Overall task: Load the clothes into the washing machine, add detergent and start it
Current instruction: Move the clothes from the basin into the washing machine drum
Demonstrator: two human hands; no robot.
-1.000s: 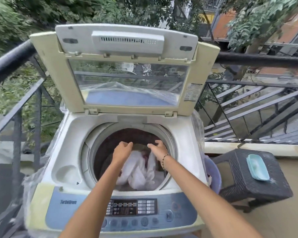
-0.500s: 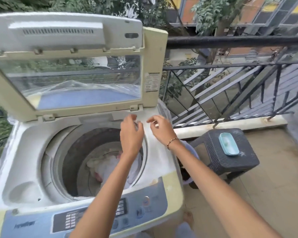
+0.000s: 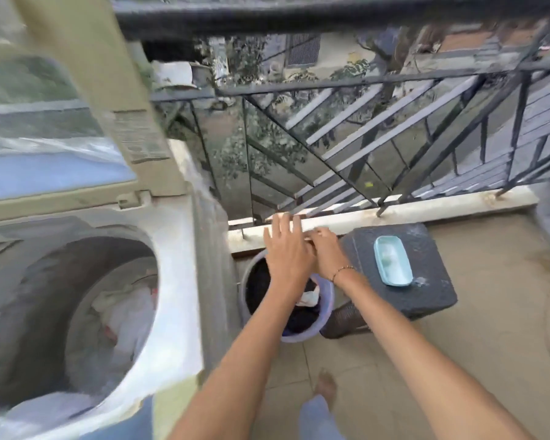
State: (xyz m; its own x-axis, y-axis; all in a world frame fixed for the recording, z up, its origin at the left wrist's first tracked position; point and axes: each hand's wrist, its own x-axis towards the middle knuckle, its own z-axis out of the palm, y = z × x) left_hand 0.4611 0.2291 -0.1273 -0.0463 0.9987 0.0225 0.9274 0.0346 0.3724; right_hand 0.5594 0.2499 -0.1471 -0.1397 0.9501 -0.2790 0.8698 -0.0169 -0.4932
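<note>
The top-loading washing machine point(image 3: 175, 281) fills the left of the view, its lid point(image 3: 86, 90) standing up. White clothes point(image 3: 121, 315) lie inside the drum. On the floor to its right stands a lavender bucket point(image 3: 326, 308) holding dark clothes point(image 3: 261, 290) and a white piece point(image 3: 308, 298). My left hand point(image 3: 288, 249) hovers over the bucket with fingers spread and nothing in it. My right hand point(image 3: 327, 252) is just beside it, fingers loosely apart, empty, a bracelet on the wrist.
A dark woven stool point(image 3: 426, 281) stands right of the bucket with a light blue tray point(image 3: 392, 260) on top. A black metal railing point(image 3: 362, 122) and a low concrete kerb point(image 3: 426, 208) close the balcony. My bare foot point(image 3: 326, 384) is on the tiled floor.
Both hands left the drum, crossed the machine's right edge and now hang over the bucket. The white clothes stayed in the drum. The view swung right and down.
</note>
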